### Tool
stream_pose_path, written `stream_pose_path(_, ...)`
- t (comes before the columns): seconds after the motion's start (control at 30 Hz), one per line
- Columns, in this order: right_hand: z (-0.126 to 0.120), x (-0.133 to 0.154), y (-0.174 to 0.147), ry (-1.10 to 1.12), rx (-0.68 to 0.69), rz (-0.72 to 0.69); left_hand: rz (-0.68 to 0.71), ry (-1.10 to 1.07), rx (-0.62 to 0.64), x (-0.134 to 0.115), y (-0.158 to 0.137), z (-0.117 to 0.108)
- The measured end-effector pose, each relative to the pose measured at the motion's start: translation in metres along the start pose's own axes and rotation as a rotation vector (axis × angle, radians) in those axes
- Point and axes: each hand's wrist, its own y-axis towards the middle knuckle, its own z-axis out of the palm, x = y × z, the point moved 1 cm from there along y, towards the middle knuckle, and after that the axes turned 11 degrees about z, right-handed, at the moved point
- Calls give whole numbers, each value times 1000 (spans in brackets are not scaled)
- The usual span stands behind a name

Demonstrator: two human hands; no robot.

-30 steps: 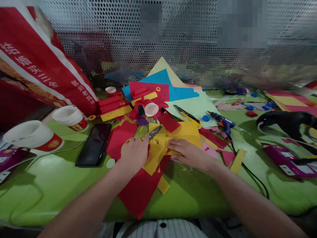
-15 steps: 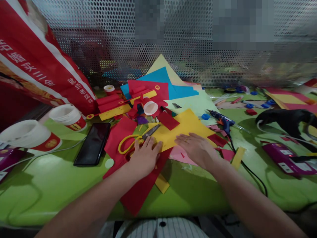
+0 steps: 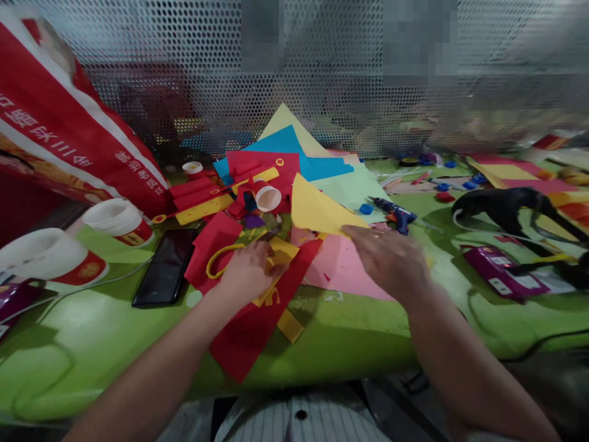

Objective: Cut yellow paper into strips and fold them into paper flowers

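Observation:
My right hand (image 3: 389,258) pinches the near edge of a yellow paper sheet (image 3: 319,209), which is lifted and tilted above the pile. My left hand (image 3: 248,270) lies with bent fingers on a smaller yellow paper piece (image 3: 286,250), close against yellow-handled scissors (image 3: 214,261). Those fingers hide part of the scissors, whose blades are blurred. Under the left hand is a red paper sheet (image 3: 248,344), with a yellow paper strip (image 3: 291,325) by its edge. A pink sheet (image 3: 345,270) lies below the raised yellow one.
Left of the pile are a black phone (image 3: 164,267), paper cups (image 3: 117,221) and a tall red bag (image 3: 92,123). A glue gun (image 3: 398,216) and a purple power strip (image 3: 504,273) with cables lie right. Coloured sheets (image 3: 280,144) lean near the perforated metal screen (image 3: 322,73).
My right hand has lifted the yellow sheet off the pile and moved right, uncovering the pink sheet. My left hand has shifted slightly left and its fingers have curled. The view has turned a little right.

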Motion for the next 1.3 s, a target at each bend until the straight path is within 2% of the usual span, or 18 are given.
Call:
stream_pose_path(0.07, 4, 17, -3, 12, 120, -93, -15, 94, -253, -2, -3, -12)
stream_pose_path(0.1, 6, 25, -6, 7, 206, -130, 58, 148, -337, -5, -5, -17)
stream_pose_path(0.13, 8, 34, -9, 1, 300, -161, 157, 196, -369, -9, -8, -20)
stream_pose_path(0.2, 13, 48, -16, -9, 479, -219, 352, 255, -331, -19, -15, -19)
stream_pose_path(0.27, 17, 56, -24, 11, 593, -240, 486, 247, -184, -26, -20, -11)
stream_pose_path(0.3, 20, 57, -28, 29, 626, -229, 511, 231, -99, -29, -22, -5)
stream_pose_path(0.4, 25, 52, -35, 91, 679, -132, 423, 174, 95, -28, -22, 13)
stream_pose_path(0.47, 28, 43, -37, 145, 676, -61, 320, 108, 158, -25, -20, 19)
stream_pose_path(0.6, 29, 21, -37, 283, 633, 42, 183, -42, 162, -20, -17, 18)
stream_pose_path(0.73, 30, 9, -36, 339, 649, 173, 90, -108, 178, -20, -15, 14)
stream_pose_path(1.1, 38, -3, -29, 240, 688, 260, -21, 150, 223, -29, -16, 16)
stream_pose_path(1.3, 42, -2, -30, 195, 666, 288, -4, 185, 232, -26, -16, 16)
